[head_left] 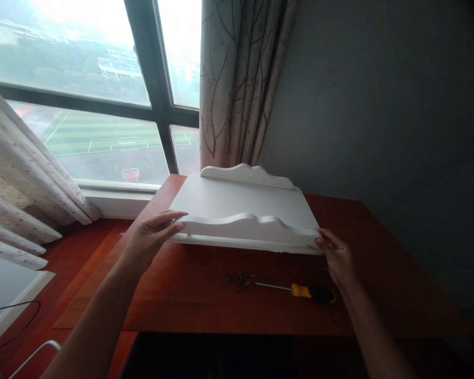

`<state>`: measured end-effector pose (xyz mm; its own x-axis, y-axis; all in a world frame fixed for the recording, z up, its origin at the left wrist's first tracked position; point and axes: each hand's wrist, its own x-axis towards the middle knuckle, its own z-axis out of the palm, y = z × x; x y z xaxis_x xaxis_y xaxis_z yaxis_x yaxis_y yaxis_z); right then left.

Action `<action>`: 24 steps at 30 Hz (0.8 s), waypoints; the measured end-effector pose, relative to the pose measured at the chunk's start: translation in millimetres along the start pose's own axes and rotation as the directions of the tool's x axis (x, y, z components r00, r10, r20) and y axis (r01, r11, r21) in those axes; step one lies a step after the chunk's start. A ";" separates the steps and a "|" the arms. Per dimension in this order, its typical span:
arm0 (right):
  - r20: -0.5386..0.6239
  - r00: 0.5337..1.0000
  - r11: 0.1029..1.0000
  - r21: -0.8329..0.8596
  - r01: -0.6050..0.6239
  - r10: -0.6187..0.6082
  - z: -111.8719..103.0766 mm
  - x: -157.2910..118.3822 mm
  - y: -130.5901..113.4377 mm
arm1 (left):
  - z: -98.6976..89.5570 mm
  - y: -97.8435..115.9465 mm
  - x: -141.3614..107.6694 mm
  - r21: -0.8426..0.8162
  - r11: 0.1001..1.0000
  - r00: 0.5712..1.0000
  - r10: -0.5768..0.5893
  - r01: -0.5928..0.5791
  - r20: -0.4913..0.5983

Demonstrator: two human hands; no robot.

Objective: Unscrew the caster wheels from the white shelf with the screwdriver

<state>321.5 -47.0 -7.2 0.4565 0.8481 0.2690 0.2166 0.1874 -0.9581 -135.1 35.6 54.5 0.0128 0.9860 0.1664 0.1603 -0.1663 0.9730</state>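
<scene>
My left hand (158,229) pinches the left end of a white wavy-edged board (240,225), and my right hand (337,252) grips its right end. The board stands on its long side along the near edge of a white panel (237,199). A narrow gap with small pegs or screws shows between board and panel. A second wavy-edged board (248,175) stands upright along the panel's far edge. On the table in front lie a yellow and black screwdriver (302,290) and several small screws (242,280).
The panel rests on a reddish-brown wooden table (379,273). Behind it hang a patterned curtain (237,79) and a grey wall (371,105). A window (114,131) is at the left, with another curtain (27,168). A black cable (27,321) is at lower left.
</scene>
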 end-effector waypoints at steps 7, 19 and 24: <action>0.094 0.986 0.988 -0.058 0.143 -0.137 -4.9 15.1 -23.6 | -11.4 1.3 18.9 0.122 0.988 0.996 0.094 -0.094 0.002; 0.335 0.839 0.730 -0.419 0.540 -0.429 6.8 64.8 -19.0 | -10.5 -17.8 67.7 0.485 0.711 0.861 0.437 -0.509 0.261; 0.359 0.836 0.710 -0.447 0.544 -0.415 4.1 58.6 -17.2 | -12.8 -22.2 63.1 0.501 0.702 0.862 0.436 -0.506 0.259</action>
<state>341.0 1.5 24.6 -0.0177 0.8092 0.5872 0.7880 0.3728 -0.4899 -150.5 101.3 45.4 0.3369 0.7810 0.5258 0.6009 -0.6083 0.5185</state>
